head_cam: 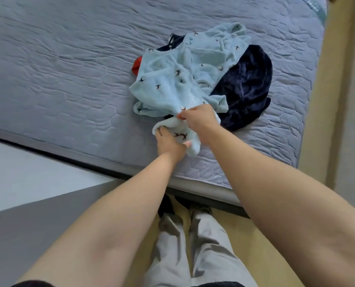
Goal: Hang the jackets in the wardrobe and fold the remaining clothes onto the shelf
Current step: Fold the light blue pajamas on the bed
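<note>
A light blue garment with small dark bird prints (185, 67) lies crumpled on top of a clothes pile on the grey quilted mattress (64, 75). My left hand (169, 145) grips its near end from below. My right hand (199, 119) pinches the same fabric just above, thumb and finger closed on a fold. A dark navy velvety garment (247, 90) lies under it to the right. A red piece of cloth (136, 66) peeks out at the pile's left. A dark strap (171, 43) shows at the back.
The mattress edge (193, 181) runs diagonally in front of me, with a dark bed frame below it. A wooden floor strip (317, 112) lies to the right of the bed. A grey-white surface (27, 193) sits at lower left. My legs in grey trousers (199, 245) stand against the bed.
</note>
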